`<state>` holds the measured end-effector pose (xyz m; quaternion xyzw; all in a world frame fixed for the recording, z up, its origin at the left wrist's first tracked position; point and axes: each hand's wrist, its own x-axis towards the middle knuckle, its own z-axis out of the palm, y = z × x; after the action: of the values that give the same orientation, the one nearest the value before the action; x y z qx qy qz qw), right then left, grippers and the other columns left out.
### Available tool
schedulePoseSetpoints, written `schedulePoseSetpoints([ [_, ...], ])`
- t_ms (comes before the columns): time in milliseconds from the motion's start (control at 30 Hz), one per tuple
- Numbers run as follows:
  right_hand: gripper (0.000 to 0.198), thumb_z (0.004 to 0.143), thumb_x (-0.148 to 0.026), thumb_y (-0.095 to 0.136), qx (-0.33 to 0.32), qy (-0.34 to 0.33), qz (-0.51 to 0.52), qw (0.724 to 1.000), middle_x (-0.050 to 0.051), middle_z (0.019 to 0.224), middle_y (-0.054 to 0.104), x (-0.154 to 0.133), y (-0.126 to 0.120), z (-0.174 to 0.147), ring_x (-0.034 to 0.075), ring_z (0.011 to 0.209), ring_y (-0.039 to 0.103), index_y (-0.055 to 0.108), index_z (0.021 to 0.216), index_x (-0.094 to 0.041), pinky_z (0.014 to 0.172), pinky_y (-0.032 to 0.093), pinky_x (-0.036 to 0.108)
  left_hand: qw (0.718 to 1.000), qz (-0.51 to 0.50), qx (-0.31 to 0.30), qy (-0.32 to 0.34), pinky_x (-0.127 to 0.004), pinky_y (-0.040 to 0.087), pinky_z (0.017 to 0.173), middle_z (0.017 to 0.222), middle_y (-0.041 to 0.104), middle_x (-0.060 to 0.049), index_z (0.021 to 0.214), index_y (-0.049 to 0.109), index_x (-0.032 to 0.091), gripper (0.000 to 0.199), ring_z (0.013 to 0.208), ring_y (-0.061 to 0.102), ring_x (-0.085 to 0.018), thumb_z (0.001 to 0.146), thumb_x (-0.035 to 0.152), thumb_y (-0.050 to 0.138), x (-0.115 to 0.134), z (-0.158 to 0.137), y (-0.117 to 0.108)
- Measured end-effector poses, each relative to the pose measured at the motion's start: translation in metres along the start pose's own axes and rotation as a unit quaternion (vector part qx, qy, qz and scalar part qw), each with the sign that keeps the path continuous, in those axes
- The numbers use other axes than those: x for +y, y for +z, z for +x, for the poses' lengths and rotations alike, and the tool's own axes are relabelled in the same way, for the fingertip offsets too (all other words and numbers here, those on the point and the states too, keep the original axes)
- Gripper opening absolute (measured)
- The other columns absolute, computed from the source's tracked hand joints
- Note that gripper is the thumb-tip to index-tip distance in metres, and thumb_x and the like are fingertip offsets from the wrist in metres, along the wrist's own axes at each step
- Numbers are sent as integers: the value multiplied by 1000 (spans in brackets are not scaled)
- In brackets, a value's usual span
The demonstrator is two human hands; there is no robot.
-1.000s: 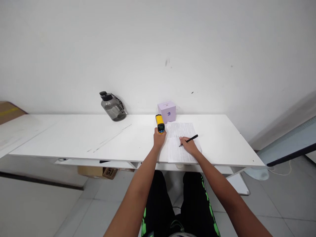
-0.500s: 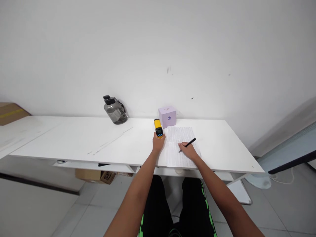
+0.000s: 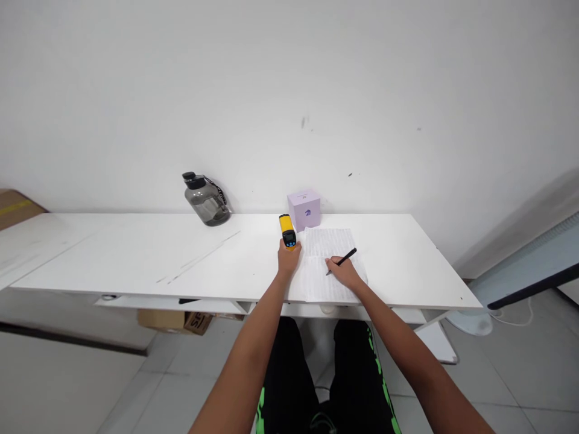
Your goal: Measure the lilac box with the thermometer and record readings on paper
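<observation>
My left hand (image 3: pixel 288 258) is closed around the handle of a yellow and black infrared thermometer (image 3: pixel 286 226), whose small screen and blue buttons face me. In my right hand (image 3: pixel 344 271) is a black pen (image 3: pixel 347 256), its tip at the lower page of an open notebook (image 3: pixel 328 239). The pages carry lines of writing, too small to read. Just behind the thermometer stands a lilac box (image 3: pixel 304 210) with a dark purple emblem on its front. My right hand rests on the notebook, and the left is beside its left edge.
A grey translucent water bottle (image 3: pixel 207 202) with a black lid stands near the wall on the white table (image 3: pixel 136 253). At far left sits a cardboard box (image 3: pixel 18 208); another carton (image 3: pixel 174 321) is under the table. A pale, black-edged object (image 3: pixel 529 265) stands at right.
The whole view has shifted slightly, with things appearing a little higher and further left. Both hands keep their holds, and the pen stays at nearly the same place on the page.
</observation>
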<state>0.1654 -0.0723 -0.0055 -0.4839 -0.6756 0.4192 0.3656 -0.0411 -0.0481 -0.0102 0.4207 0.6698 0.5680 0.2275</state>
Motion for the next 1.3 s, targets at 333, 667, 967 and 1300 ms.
schedulePoseSetpoints([
  [333,41,81,-48,53,-35,-11,7,999,-2,54,45,4,-1,2,14,57,43,44,52,-21,58,33,28,1000,-4,2,10,-31,46,76,84,63,-3,91,53,22,27,78,60,-17,74,37,67,1,0,0],
  [667,38,80,-48,51,6,4,1,1000,-1,51,45,0,-1,1,15,58,43,49,54,-21,55,33,28,1000,-7,2,10,-30,46,75,83,63,-2,91,53,21,26,76,59,-16,74,35,67,2,0,1],
  [967,41,80,-49,52,-31,-2,13,999,-3,52,42,4,-1,2,13,55,39,45,51,-21,55,31,28,1000,-7,-3,4,-30,45,74,85,63,-3,93,53,21,28,76,59,-17,74,35,67,6,-2,-1],
  [1300,42,80,-48,53,-3,9,25,1000,-3,51,39,1,-1,2,13,55,38,40,51,-22,53,30,27,1000,-7,-1,-1,-31,46,75,82,63,-3,91,53,21,28,77,60,-18,73,35,68,6,-3,-1],
])
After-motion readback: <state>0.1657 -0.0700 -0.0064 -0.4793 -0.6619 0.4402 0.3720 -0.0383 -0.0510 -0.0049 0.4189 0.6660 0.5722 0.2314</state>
